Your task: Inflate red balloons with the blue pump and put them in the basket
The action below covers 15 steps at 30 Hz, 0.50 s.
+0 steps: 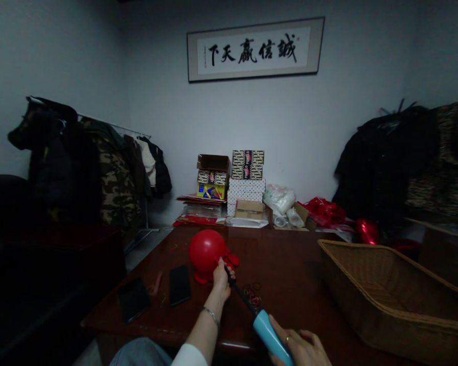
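A red balloon (207,251), round and partly inflated, sits over the table in front of me. My left hand (222,277) is closed around its neck where the black nozzle end of a hand pump meets it. From there a thin black rod (245,298) runs down to the pump's light blue barrel (272,336). Around that barrel my right hand (303,348) is wrapped, near the lower edge of the view. More red balloon rubber (233,260) shows just behind my left fingers; whether it is separate I cannot tell. Loose rubber bands (253,295) lie beside the rod.
Two dark phone-like slabs (179,285) (134,300) lie on the brown table (290,269) at left, near a small reddish strip (158,282). A large wicker basket (381,300) fills the right side. Boxes (247,195) and plastic bags (279,198) stand along the far edge.
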### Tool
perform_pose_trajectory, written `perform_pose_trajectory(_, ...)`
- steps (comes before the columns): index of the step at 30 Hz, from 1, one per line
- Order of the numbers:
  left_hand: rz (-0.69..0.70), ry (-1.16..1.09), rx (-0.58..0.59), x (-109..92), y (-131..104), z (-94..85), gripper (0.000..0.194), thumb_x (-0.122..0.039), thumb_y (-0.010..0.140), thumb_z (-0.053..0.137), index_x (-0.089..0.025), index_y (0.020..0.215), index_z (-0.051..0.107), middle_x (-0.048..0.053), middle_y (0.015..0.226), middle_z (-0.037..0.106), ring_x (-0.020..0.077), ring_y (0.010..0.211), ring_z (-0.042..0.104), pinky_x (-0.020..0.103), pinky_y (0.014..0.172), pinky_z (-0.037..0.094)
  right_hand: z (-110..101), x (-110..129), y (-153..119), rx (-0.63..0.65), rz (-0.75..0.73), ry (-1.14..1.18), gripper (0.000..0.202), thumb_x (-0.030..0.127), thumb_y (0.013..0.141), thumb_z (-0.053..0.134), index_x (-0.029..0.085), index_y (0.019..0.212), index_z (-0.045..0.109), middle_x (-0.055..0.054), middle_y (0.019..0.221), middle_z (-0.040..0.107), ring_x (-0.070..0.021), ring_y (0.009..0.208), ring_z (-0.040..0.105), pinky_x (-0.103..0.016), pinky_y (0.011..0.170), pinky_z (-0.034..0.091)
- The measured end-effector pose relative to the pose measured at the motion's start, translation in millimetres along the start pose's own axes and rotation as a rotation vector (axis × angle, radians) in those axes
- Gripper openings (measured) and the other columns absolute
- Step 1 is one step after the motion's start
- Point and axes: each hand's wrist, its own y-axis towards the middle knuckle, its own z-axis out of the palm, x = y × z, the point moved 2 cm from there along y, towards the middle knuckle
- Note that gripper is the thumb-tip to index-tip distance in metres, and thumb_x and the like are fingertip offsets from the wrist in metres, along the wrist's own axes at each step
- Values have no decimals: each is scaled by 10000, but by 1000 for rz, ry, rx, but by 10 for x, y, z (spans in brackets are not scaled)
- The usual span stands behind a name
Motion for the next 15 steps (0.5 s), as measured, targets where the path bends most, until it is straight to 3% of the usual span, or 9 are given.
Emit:
perform_pose_trajectory(7, -47, 4, 47, 147, -158, 97, 341, -495, 804, 510, -190, 700, 398, -60, 478, 410, 55, 364, 366, 167, 378, 278, -122, 315, 283, -41, 102, -49, 536, 278, 774, 507, 276, 1305, 431, -34, 1037, 658, -189, 918, 606, -334, 875, 320)
perform_pose_trajectory(15, -77, 13, 53, 288, -234, 151, 361, -512, 755, 564, -195, 697, 402, -66, 466, 413, 64, 364, 371, 187, 388, 296, -129, 391, 486, -66, 131, -88, 520, 251, 789, 489, 271, 1305, 430, -33, 950, 665, -177, 858, 607, -319, 851, 299)
